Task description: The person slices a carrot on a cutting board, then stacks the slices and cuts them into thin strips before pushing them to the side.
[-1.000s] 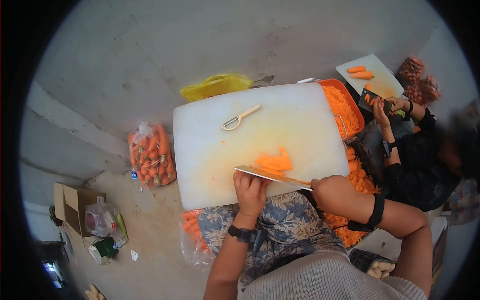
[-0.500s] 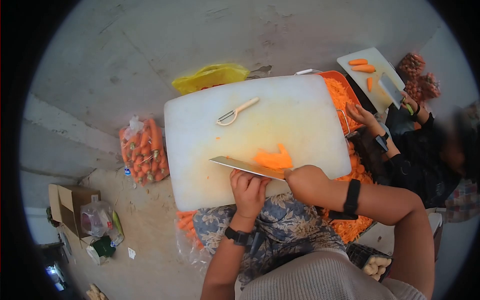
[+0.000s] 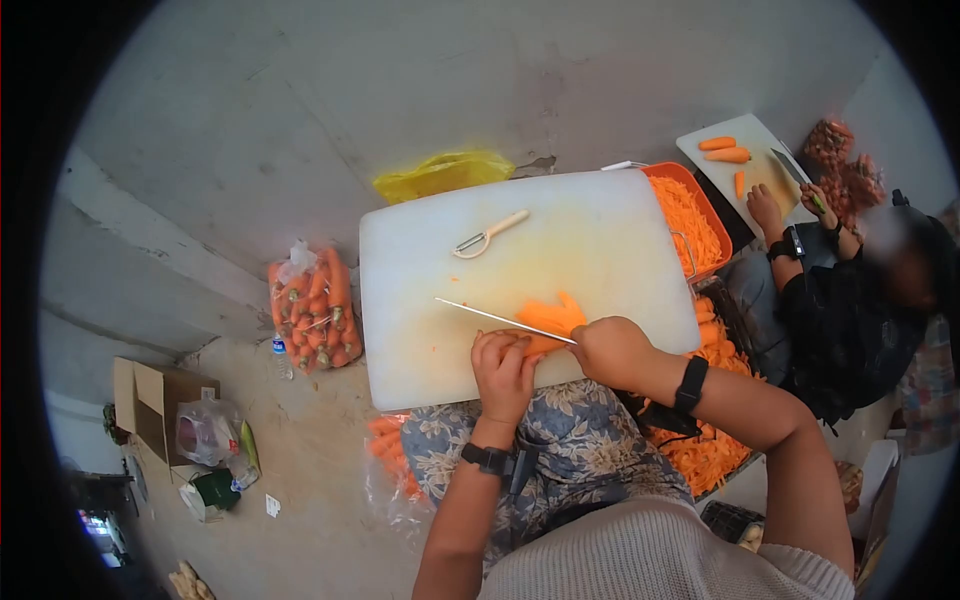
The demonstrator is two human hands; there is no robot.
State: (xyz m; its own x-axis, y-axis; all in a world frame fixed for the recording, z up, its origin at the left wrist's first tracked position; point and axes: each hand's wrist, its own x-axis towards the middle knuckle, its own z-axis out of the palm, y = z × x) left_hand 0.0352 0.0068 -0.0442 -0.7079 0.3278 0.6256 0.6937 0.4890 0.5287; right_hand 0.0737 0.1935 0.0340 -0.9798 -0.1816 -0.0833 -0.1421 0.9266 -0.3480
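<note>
1. Right hand (image 3: 614, 352), mine: fist closed firmly on the handle end of the knife, the handle itself hidden in my grip.
2. Knife (image 3: 490, 315): flat metal blade, seen nearly edge-on as a thin pale line, slanting across the carrot in front of my left fingers.
3. Left hand (image 3: 503, 376), mine: fingers bent and closed over the carrot piece, holding it down near the board's close edge.
4. Carrot piece (image 3: 543, 345): smooth, bright orange, lying on the cutting board between my two hands, just under the blade.
5. Carrot slices (image 3: 557, 314): thin, flat, moist-looking, overlapping in a loose fan just beyond the knife.
6. Cutting board (image 3: 410, 270): thick white slab, rounded corners, matt face stained yellow-orange toward the middle.
7. Peeler (image 3: 507, 222): Y-shaped, pale straight handle, narrow metal blade; lies on the far half of my board, apart from my hands.
8. Tub (image 3: 717, 218): orange, wire-handled, heaped with fine carrot shreds (image 3: 682, 215); at the board's right.
9. Bag of carrots (image 3: 315, 310): clear, crinkled plastic round whole tapered roots; left of the board.
10. Yellow bag (image 3: 445, 178): thin, creased, glossy film, behind the far edge.
11. Cardboard box (image 3: 150, 405): brown, open-flapped, on the floor to the left.
</note>
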